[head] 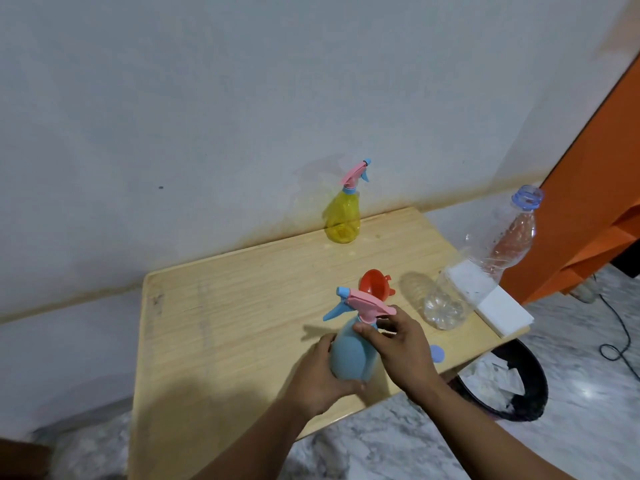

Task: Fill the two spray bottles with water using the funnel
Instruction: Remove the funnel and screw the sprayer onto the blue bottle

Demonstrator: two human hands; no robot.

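Blue spray bottle (348, 355) gripped by left hand (322, 379); right hand (398, 344) pinches its collar; clear bottle (485, 261) uncapped.

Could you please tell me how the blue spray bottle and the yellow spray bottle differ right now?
The blue spray bottle stands near the table's front edge, while the yellow spray bottle stands at the back by the wall. The blue one is held, the left hand round its body and the right hand at its neck; the yellow one stands untouched. The blue body looks opaque, the yellow see-through. Both are upright, with pink-and-blue trigger heads on.
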